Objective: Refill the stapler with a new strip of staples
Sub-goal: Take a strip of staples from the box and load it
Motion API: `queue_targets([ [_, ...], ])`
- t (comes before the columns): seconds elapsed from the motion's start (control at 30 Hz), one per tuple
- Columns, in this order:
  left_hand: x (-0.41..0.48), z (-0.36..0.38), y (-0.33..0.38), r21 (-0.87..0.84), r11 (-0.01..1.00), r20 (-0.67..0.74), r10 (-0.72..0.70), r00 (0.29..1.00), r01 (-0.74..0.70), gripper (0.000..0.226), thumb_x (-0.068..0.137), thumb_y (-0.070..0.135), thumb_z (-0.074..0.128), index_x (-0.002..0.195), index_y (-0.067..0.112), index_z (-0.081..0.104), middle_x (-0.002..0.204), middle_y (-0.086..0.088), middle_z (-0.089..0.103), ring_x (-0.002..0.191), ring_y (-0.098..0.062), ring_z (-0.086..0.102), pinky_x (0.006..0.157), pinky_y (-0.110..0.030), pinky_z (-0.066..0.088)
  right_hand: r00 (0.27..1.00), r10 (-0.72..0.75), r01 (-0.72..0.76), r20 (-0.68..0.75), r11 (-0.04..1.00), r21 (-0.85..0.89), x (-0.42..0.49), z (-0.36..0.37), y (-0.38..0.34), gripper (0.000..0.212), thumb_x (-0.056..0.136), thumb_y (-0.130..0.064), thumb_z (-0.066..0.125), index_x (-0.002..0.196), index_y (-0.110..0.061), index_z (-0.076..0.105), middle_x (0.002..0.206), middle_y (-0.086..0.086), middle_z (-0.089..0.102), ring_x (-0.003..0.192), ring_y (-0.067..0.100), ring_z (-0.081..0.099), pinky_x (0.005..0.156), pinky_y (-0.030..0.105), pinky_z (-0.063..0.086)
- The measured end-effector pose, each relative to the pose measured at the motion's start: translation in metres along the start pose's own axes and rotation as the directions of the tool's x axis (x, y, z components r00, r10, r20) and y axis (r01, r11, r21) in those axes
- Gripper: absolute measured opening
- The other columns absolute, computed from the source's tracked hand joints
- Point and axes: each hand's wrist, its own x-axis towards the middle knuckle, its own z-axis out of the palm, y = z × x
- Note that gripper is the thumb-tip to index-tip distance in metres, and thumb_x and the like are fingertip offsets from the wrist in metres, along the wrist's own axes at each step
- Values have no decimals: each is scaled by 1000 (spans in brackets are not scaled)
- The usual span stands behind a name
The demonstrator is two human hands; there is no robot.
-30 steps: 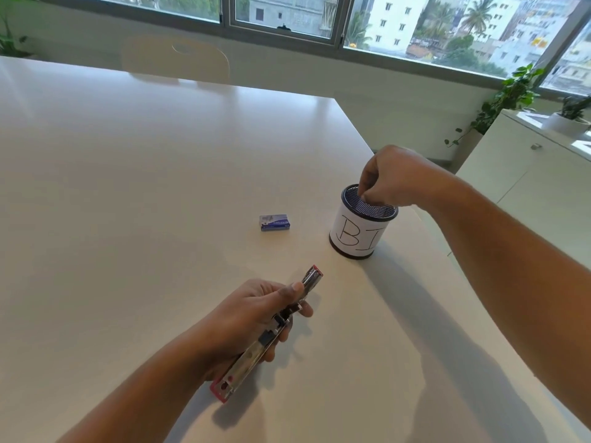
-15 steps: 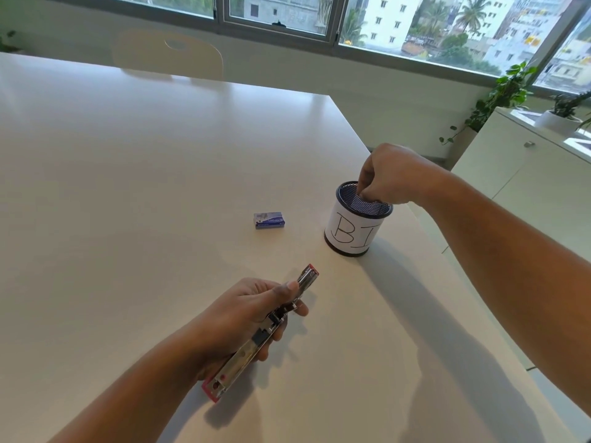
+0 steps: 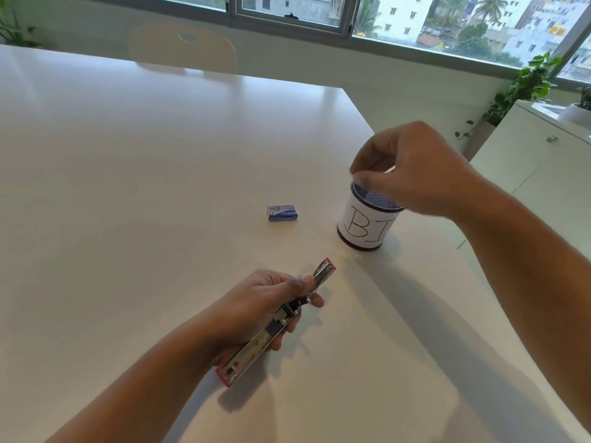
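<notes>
Your left grip (image 3: 265, 302) clasped the stapler (image 3: 256, 343) open for loading; your right grip (image 3: 399, 167) curled above the bin (image 3: 361, 225), its contents impossible to tell.

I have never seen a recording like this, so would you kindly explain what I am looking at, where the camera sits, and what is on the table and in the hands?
There is no machine here, only a person working with two bare hands. The picture comes from one wide-angle camera worn on the person's head, looking forward and down. The left hand grips a stapler that is swung open, just above the white table. The right hand hangs with its fingers bunched over a mesh cup whose paper label reads "BI". It is blurred, so I cannot tell whether it pinches anything. A small blue staple box lies on the table to the left of the cup, untouched.
</notes>
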Motion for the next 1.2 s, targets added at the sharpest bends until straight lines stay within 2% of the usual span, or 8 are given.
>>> queue_targets([
  [0.1,-2,-3,0,31,1000,24,4,1000,-4,50,85,59,54,100,18,77,60,1,60,50,-14,52,46,-23,46,965,-135,102,227,983,150,-33,20,-12,20,83,-12,73,96,-27,78,96,-14,77,89,-7,70,76,8,54],
  [0.23,-6,-9,0,74,997,96,19,995,-26,52,86,61,55,105,17,75,63,1,60,58,-21,50,51,-27,45,877,-192,133,441,978,161,-64,50,-2,38,83,-13,75,116,-33,72,119,-19,70,112,-4,62,95,21,53],
  [0.43,-8,-13,2,110,993,166,27,986,-46,52,95,53,47,110,10,73,67,-2,59,57,-15,52,53,-27,46,902,-237,115,361,938,328,-83,75,15,28,82,-15,80,106,-29,78,99,-13,75,93,11,71,82,31,58],
  [0.6,-11,-20,5,94,995,193,0,981,-18,68,91,67,40,110,9,71,72,-4,65,48,-11,55,47,-21,48,936,-213,93,279,916,389,-90,88,26,25,83,-16,79,106,-25,79,97,-12,75,87,17,70,79,34,58],
  [0.67,-12,-27,6,92,995,210,6,978,-26,70,83,67,55,110,4,68,78,-6,69,50,-12,57,47,-21,48,941,-209,85,267,908,410,-92,93,29,25,84,-16,79,107,-25,79,96,-11,76,86,19,70,79,37,58],
  [0.8,-19,-34,6,246,969,117,-26,993,-3,35,72,25,86,99,13,68,78,-7,72,60,-14,62,49,-23,49,956,-181,62,231,894,444,-93,103,38,23,84,-19,78,105,-27,79,95,-9,76,84,20,70,78,41,59],
  [0.97,-16,-29,2,700,712,-181,251,951,-54,9,79,27,78,84,23,72,72,4,70,61,-10,64,65,-34,57,964,-175,77,201,905,418,-89,114,46,21,83,-17,78,101,-26,79,94,-13,71,80,17,68,72,30,58],
  [1.2,-8,-25,-7,832,554,-305,509,805,-36,21,79,34,78,100,30,78,87,15,61,84,-11,58,78,-36,51,983,-167,139,70,944,298,-78,123,48,20,82,-19,79,100,-27,80,87,-15,70,85,9,65,76,22,51],
])
